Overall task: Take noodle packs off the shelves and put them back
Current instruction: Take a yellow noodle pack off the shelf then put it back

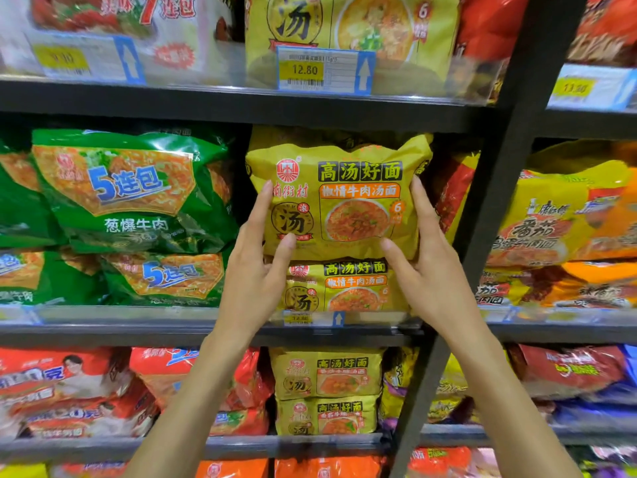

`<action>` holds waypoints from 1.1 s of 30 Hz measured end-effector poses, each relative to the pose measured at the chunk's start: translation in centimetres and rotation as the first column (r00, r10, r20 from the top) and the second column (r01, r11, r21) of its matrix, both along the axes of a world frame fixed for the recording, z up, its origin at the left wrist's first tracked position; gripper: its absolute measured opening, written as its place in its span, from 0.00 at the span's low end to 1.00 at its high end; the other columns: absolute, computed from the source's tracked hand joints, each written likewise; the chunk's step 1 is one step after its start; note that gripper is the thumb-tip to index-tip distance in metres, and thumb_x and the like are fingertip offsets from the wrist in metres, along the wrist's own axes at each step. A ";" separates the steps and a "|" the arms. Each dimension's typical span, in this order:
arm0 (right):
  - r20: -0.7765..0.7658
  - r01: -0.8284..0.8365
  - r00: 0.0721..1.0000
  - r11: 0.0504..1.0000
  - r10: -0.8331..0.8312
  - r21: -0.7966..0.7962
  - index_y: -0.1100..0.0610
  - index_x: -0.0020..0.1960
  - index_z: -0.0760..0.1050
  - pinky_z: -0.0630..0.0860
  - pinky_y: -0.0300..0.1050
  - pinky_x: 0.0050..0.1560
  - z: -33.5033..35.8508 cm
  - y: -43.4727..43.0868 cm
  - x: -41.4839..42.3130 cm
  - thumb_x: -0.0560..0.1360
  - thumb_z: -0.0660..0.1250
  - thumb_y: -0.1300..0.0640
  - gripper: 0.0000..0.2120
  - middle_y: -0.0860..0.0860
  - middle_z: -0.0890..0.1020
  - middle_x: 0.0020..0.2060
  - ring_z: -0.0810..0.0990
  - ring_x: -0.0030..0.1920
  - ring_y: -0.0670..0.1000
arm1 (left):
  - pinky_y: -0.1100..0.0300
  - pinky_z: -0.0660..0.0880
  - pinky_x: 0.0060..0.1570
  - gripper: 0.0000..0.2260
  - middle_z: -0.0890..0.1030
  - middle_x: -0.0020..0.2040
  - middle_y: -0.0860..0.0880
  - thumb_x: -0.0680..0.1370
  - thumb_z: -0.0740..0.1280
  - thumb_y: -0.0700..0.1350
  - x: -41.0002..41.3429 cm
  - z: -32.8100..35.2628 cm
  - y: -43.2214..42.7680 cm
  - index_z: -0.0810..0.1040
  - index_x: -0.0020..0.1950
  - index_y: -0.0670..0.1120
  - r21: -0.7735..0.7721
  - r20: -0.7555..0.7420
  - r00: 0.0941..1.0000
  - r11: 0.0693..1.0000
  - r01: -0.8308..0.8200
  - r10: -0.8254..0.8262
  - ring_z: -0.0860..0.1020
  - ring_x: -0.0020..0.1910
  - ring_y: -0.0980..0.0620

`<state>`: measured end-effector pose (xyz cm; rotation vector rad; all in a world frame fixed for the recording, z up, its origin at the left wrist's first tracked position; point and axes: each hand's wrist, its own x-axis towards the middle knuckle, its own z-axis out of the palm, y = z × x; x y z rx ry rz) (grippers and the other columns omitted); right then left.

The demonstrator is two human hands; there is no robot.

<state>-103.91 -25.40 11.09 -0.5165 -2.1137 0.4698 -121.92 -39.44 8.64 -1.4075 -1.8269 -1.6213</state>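
Both hands on the yellow noodle pack point(339, 198) now: left hand point(256, 270) and right hand point(429, 263) each in a loose, half-open grip on its side edges. It sits atop a matching pack point(344, 286), tight under the upper shelf point(241, 108), green packs point(134, 191) crowding left.

Yellow noodle multipack point(339, 198), printed with a red soup bowl and black characters, upright on the middle shelf, atop a matching pack point(341, 286), crinkled along its top.
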 end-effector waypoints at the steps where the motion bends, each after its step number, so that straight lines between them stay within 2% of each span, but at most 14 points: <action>1: 0.022 0.010 1.000 1.000 -0.010 0.004 0.31 0.78 0.39 0.77 0.59 0.61 0.1 -0.1 0.2 0.81 0.63 0.48 0.39 0.42 0.66 0.76 0.77 0.66 0.53 | 0.86 0.61 0.52 0.29 0.57 0.73 0.70 0.85 0.63 0.44 0.1 0.1 -0.1 0.52 0.81 0.59 -0.002 0.006 1.000 1.000 0.013 -0.013 0.58 0.63 0.86; 6: 0.046 0.041 0.998 0.999 -0.042 0.016 0.29 0.77 0.39 0.77 0.62 0.60 0.2 -0.7 1.2 0.80 0.64 0.46 0.40 0.44 0.66 0.76 0.74 0.71 0.53 | 0.80 0.70 0.46 0.32 0.54 0.72 0.73 0.84 0.65 0.42 0.6 0.1 -0.7 0.52 0.83 0.55 -0.025 0.051 0.998 0.998 0.049 -0.047 0.64 0.54 0.87; 8: 0.058 0.044 0.997 0.999 -0.045 0.021 0.30 0.77 0.38 0.78 0.61 0.60 0.2 -0.9 1.5 0.80 0.64 0.46 0.40 0.45 0.67 0.76 0.74 0.70 0.52 | 0.68 0.78 0.44 0.33 0.53 0.72 0.76 0.84 0.65 0.44 0.8 0.1 -1.0 0.51 0.83 0.56 -0.047 0.061 0.997 0.998 0.046 -0.043 0.71 0.51 0.80; 10: 0.075 0.050 0.996 0.998 -0.052 0.028 0.31 0.77 0.38 0.77 0.61 0.60 0.2 -1.0 1.6 0.80 0.64 0.46 0.40 0.45 0.67 0.76 0.74 0.70 0.51 | 0.53 0.81 0.45 0.33 0.52 0.71 0.78 0.84 0.65 0.45 1.0 0.3 -1.1 0.50 0.83 0.58 -0.060 0.080 0.996 0.997 0.049 -0.044 0.72 0.51 0.79; 13: 0.076 0.072 0.994 0.997 -0.074 0.033 0.33 0.78 0.38 0.78 0.60 0.59 0.2 -1.4 1.9 0.80 0.64 0.46 0.39 0.44 0.65 0.76 0.74 0.70 0.50 | 0.44 0.81 0.47 0.33 0.53 0.69 0.80 0.84 0.65 0.45 1.0 0.1 -1.3 0.50 0.83 0.59 -0.059 0.100 0.993 0.996 0.062 -0.056 0.69 0.48 0.81; 15: 0.071 0.084 0.994 0.996 -0.086 0.035 0.33 0.78 0.39 0.78 0.60 0.57 0.1 -1.6 2.1 0.80 0.64 0.45 0.39 0.43 0.65 0.76 0.76 0.67 0.51 | 0.44 0.81 0.48 0.33 0.54 0.69 0.81 0.84 0.64 0.46 1.1 -0.1 -1.5 0.50 0.83 0.60 -0.056 0.107 0.992 0.996 0.069 -0.063 0.70 0.45 0.80; 18: 0.063 0.093 0.994 0.995 -0.095 0.032 0.32 0.78 0.40 0.79 0.60 0.55 0.0 -1.9 2.1 0.81 0.64 0.45 0.39 0.42 0.64 0.76 0.77 0.65 0.51 | 0.49 0.82 0.51 0.32 0.55 0.70 0.79 0.84 0.64 0.46 1.1 -0.3 -1.9 0.50 0.83 0.60 -0.057 0.100 0.993 0.996 0.067 -0.061 0.70 0.48 0.80; 21: 0.062 0.113 0.992 0.993 -0.114 0.028 0.32 0.78 0.40 0.79 0.61 0.54 0.0 -2.2 2.1 0.81 0.63 0.45 0.38 0.43 0.64 0.76 0.79 0.62 0.53 | 0.68 0.79 0.51 0.32 0.55 0.71 0.77 0.84 0.63 0.46 0.8 -0.5 -2.1 0.50 0.83 0.60 -0.049 0.056 0.997 0.997 0.054 -0.052 0.66 0.60 0.82; 24: 0.056 0.130 0.990 0.991 -0.131 0.033 0.32 0.78 0.41 0.79 0.61 0.54 -0.1 -2.4 2.2 0.81 0.63 0.44 0.37 0.42 0.64 0.76 0.78 0.64 0.53 | 0.81 0.69 0.53 0.32 0.58 0.76 0.67 0.84 0.63 0.44 0.5 -0.7 -2.4 0.51 0.83 0.58 -0.035 0.040 0.998 0.998 0.052 -0.051 0.60 0.65 0.83; 26: 0.057 0.144 0.988 0.989 -0.146 0.033 0.32 0.78 0.42 0.79 0.60 0.55 -0.1 -2.5 2.2 0.81 0.63 0.44 0.37 0.42 0.63 0.76 0.79 0.63 0.53 | 0.79 0.71 0.52 0.32 0.59 0.76 0.65 0.84 0.63 0.45 0.4 -0.8 -2.6 0.51 0.83 0.60 -0.036 0.044 0.998 0.998 0.048 -0.046 0.62 0.65 0.80; 29: 0.061 0.154 0.986 0.987 -0.157 0.044 0.34 0.79 0.43 0.79 0.60 0.56 -0.1 -2.7 2.4 0.81 0.63 0.44 0.36 0.42 0.63 0.76 0.74 0.68 0.51 | 0.76 0.75 0.50 0.31 0.59 0.75 0.66 0.84 0.63 0.48 0.4 -0.9 -3.1 0.51 0.81 0.65 -0.060 0.057 0.997 0.997 0.046 -0.043 0.69 0.65 0.67; 31: 0.102 0.171 0.979 0.983 -0.177 0.060 0.35 0.79 0.42 0.78 0.60 0.57 0.1 -2.8 2.6 0.81 0.63 0.44 0.37 0.44 0.65 0.76 0.72 0.70 0.52 | 0.76 0.75 0.48 0.31 0.60 0.75 0.63 0.84 0.62 0.49 0.4 -0.9 -3.4 0.50 0.81 0.67 -0.089 0.051 0.998 0.995 0.045 -0.041 0.69 0.66 0.63; 33: 0.158 0.196 0.965 0.976 -0.209 0.090 0.37 0.80 0.40 0.78 0.60 0.57 0.3 -3.0 2.8 0.81 0.63 0.44 0.38 0.46 0.66 0.75 0.72 0.70 0.53 | 0.73 0.76 0.48 0.32 0.61 0.79 0.60 0.84 0.62 0.51 0.3 -0.7 -3.7 0.47 0.79 0.70 -0.119 0.032 0.999 0.992 0.045 -0.041 0.71 0.70 0.58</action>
